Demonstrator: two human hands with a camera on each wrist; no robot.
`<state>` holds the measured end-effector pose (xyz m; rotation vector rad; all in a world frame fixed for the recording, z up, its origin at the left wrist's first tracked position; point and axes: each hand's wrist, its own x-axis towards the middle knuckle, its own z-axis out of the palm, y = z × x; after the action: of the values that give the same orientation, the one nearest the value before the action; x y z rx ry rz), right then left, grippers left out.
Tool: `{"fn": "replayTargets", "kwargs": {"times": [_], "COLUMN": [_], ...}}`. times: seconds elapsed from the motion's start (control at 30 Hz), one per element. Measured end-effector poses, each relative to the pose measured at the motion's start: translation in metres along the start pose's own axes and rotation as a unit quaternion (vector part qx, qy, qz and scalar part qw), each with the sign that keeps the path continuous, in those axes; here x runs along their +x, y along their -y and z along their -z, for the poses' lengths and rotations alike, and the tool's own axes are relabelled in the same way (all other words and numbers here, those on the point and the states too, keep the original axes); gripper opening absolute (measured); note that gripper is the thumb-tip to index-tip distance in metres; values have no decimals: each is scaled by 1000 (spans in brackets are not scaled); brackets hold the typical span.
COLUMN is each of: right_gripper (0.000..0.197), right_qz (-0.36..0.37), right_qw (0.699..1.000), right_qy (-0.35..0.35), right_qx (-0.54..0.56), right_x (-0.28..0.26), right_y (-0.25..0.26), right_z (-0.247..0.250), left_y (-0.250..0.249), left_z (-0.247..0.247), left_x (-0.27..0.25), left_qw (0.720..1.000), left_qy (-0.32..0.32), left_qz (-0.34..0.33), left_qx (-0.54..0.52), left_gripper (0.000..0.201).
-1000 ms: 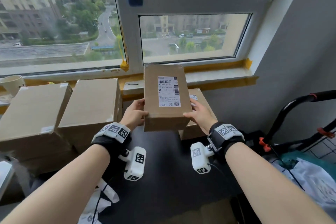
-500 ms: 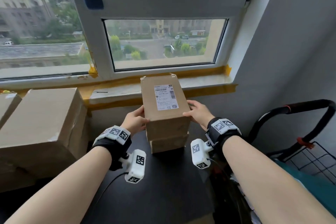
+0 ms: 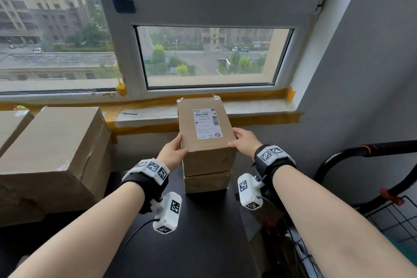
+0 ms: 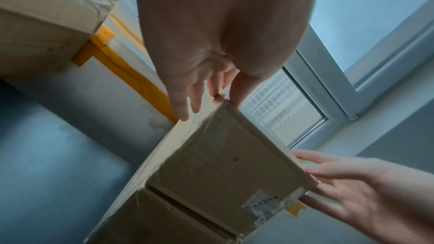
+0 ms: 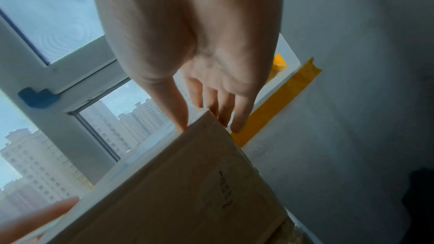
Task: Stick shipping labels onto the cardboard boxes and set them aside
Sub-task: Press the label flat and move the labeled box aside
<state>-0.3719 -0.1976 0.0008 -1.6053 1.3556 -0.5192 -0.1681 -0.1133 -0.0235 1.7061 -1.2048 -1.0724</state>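
From the head view we count four brown cardboard boxes: two large ones (image 3: 52,153) at left, and the white-labelled box (image 3: 206,135) stacked on a lower box (image 3: 206,181) on the black bench (image 3: 191,244). Our left hand (image 3: 172,153) and right hand (image 3: 244,141) flank it, fingers straight. In each wrist view, we see fingertips (image 4: 184,112) touching its edges.

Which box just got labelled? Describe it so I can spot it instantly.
Look below the lower-right window pane, at the sill. There a small labelled box sits stacked on another small box, between both hands. Unlike the big plain boxes on the left, it carries a white shipping label on top.
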Motion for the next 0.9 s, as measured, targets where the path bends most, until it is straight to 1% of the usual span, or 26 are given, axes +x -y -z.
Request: {"fn": "replayTargets", "kwargs": {"times": [0.07, 0.13, 0.23, 0.3, 0.37, 0.43, 0.53, 0.63, 0.7, 0.8, 0.9], "right_gripper": [53, 56, 50, 42, 38, 37, 36, 34, 37, 39, 39], "right_qz": [9, 11, 42, 61, 67, 77, 97, 109, 116, 128, 137], "right_qw": [997, 984, 952, 936, 925, 916, 903, 897, 891, 880, 872], "right_qy": [-4, -18, -24, -26, -36, -44, -43, -27, -9, 14, 40], "right_qx": [-78, -179, -302, -346, -371, -392, -416, -428, -439, -458, -469], "right_x": [-3, -10, -21, -29, -35, -43, -56, -71, -81, -98, -114], "right_y": [5, 14, 29, 39, 49, 59, 75, 85, 89, 93, 94], "right_z": [-2, -4, -9, -16, -28, -44, -77, -115, -140, -181, -226], "left_y": [-8, -17, -27, -26, -20, -13, -1, 17, 31, 59, 92], "left_z": [4, 11, 24, 36, 50, 66, 92, 117, 133, 157, 181], "left_x": [-4, -8, -19, -26, -30, -39, -57, -79, -95, -122, -149], "left_qw": [991, 971, 943, 917, 893, 878, 869, 862, 857, 856, 856], "left_qy": [0, -9, -27, -34, -42, -48, -53, -64, -65, -65, -57], "left_qz": [-13, -18, -28, -40, -52, -60, -73, -83, -83, -70, -37], "left_qx": [132, 237, 330, 395, 446, 472, 486, 496, 504, 509, 512], "left_gripper": [60, 56, 46, 42, 39, 36, 34, 32, 31, 29, 28]}}
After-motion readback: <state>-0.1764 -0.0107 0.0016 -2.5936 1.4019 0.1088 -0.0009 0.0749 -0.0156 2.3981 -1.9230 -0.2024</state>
